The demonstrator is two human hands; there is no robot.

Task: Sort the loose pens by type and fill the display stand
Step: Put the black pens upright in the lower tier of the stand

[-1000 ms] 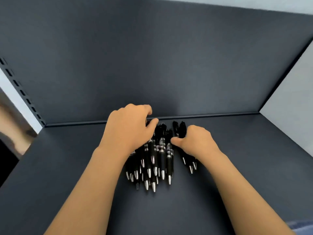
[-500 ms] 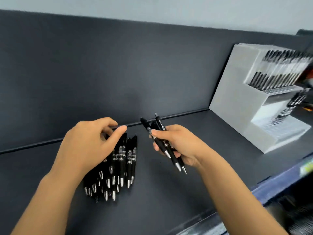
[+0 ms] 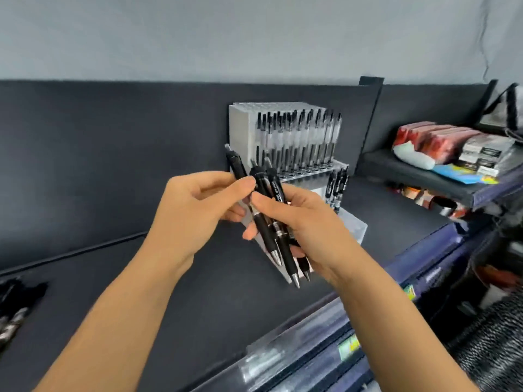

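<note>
My right hand grips a small bunch of black click pens, tips pointing down. My left hand pinches the upper part of one of those pens between thumb and fingers. Both hands hover in front of a white tiered display stand. Its top tier holds a full row of clear-barrelled pens. A few black pens stand in a lower tier. The pile of loose black pens lies blurred at the far left of the dark shelf.
To the right, another shelf carries red packets and boxed goods. The shelf's front edge has a blue price rail with labels. A dark back panel rises behind the shelf.
The view has swung right from the pen pile to the display stand. My right hand lifted pens from the pile, and my left hand left the pile and now pinches one of them.
</note>
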